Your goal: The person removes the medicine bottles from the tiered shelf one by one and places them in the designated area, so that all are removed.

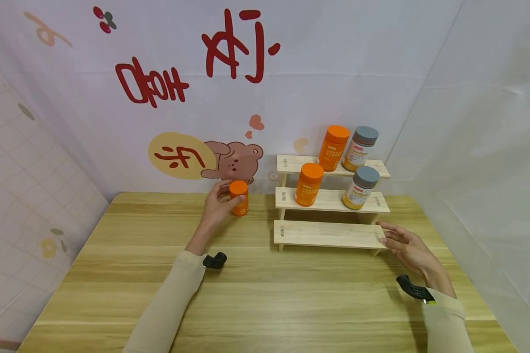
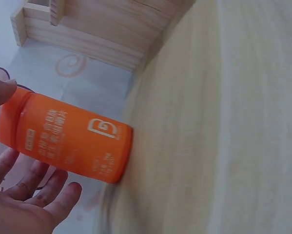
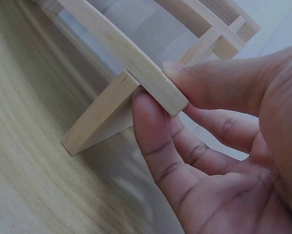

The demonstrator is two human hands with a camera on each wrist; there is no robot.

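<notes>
- One wood-grain tabletop (image 1: 274, 304).
- Three-tier wooden shelf (image 1: 334, 198): my right hand (image 1: 408, 250) pinches its lowest tier (image 1: 327, 233), seemingly bracing.
- Orange capped bottle (image 2: 75, 136), left of that: my left hand (image 1: 217, 203) grips it; I'd call this grasping, next needing a firm, upright lift.

The left hand (image 2: 33, 200) pinches the orange cap (image 2: 11, 117) of an orange cylindrical white-printed plastic bottle (image 2: 75, 139), its base meeting a pale wood-grain tabletop (image 2: 194, 117), near a light wooden rack (image 2: 104, 27).
</notes>
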